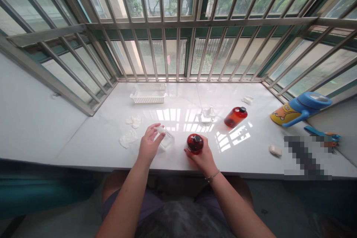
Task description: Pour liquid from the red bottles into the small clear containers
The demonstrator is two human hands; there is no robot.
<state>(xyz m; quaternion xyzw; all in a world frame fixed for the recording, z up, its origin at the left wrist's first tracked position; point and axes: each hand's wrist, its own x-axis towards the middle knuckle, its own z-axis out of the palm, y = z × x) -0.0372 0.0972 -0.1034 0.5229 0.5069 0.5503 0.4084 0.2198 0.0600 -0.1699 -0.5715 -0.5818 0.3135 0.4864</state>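
My right hand [201,156] is wrapped round a red see-through bottle [195,143] with a black cap, which stands near the counter's front edge. To its left, my left hand [150,143] has its thumb and fingers curled at the whitish top of a small clear bottle [167,141], which looks tilted over the counter. A second red bottle [235,117] with a dark cap is farther back on the right. Behind the held bottles lies another clear glass-like piece [209,112], its exact shape hard to make out.
A white perforated basket [148,95] sits at the back left. Crumpled white tissues [129,138] lie left of my left hand, another tissue [247,99] at the back right. On the right are a blue-and-yellow cup [298,109], a pale bar-like object [275,151] and blue-handled tools [320,134]. Window bars [178,52] enclose the back.
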